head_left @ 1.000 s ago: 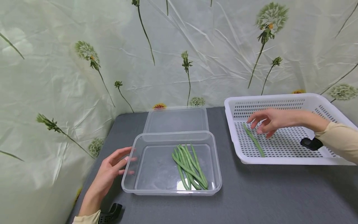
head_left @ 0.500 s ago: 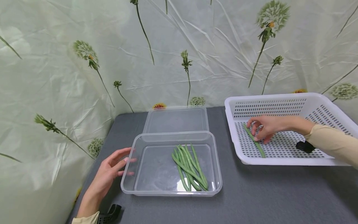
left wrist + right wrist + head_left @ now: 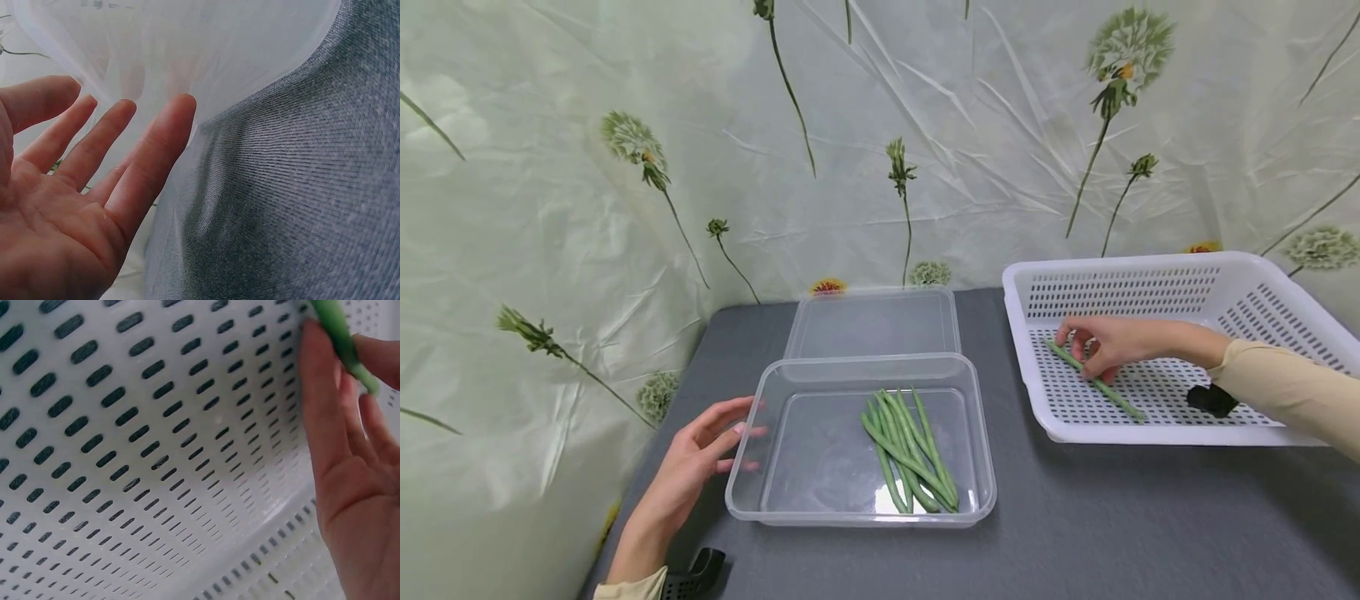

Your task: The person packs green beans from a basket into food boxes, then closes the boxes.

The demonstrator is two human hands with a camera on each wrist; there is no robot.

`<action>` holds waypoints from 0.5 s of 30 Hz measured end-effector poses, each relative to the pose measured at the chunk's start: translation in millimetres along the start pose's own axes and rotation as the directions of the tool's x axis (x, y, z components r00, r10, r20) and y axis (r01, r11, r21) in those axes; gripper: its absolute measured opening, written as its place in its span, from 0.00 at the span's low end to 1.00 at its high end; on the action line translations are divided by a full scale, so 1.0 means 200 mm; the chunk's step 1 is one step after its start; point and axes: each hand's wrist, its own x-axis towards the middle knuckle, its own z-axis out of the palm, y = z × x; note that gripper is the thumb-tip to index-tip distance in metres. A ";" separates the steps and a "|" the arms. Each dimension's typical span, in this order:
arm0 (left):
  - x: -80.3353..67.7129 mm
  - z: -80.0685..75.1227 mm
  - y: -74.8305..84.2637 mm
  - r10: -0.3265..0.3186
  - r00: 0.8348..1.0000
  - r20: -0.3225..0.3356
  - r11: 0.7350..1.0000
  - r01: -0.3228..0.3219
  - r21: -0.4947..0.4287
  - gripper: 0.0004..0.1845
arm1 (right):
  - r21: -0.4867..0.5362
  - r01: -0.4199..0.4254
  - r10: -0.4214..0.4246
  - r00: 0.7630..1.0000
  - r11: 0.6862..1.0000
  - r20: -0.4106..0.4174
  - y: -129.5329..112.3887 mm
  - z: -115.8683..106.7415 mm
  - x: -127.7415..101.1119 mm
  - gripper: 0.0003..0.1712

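In the white perforated basket [image 3: 1150, 435] on the right, my right hand [image 3: 1123, 343] pinches a single green bean [image 3: 1122, 402] between thumb and fingers. The right wrist view also has this bean [image 3: 336, 328] between the thumb and the fingers. At the left end of a clear plastic container [image 3: 816, 458], my left hand [image 3: 685, 462] has its fingers spread and reaching along the wall. The left wrist view has those fingers [image 3: 178, 122] mostly straight, close against the container; whether all of them touch cannot be told. A bundle of several green beans [image 3: 906, 450] lies in the container's right half.
Behind the container a clear flat lid [image 3: 876, 323] lies on the dark grey table [image 3: 887, 567]. A flower-printed sheet [image 3: 820, 217] hangs at the back and left. The basket's raised walls surround my right hand.
My right hand has come down onto the lone bean and pinched it. The bean has turned, its near end swinging right. My left hand and the container have stayed put.
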 end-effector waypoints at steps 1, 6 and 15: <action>0.00 0.00 0.00 -0.010 1.000 -0.008 1.000 0.010 0.002 0.23 | 0.012 0.007 -0.007 1.000 1.000 0.011 0.00 -0.01 -0.01 0.28; -0.01 0.00 0.00 -0.035 0.999 -0.028 0.999 0.036 0.006 0.24 | 0.043 0.054 -0.055 0.998 0.998 0.036 0.01 -0.03 -0.03 0.29; -0.01 0.00 0.01 0.001 1.000 0.013 1.000 -0.001 0.018 0.24 | 0.054 0.038 -0.037 0.999 0.998 -0.013 -0.03 -0.09 -0.12 0.31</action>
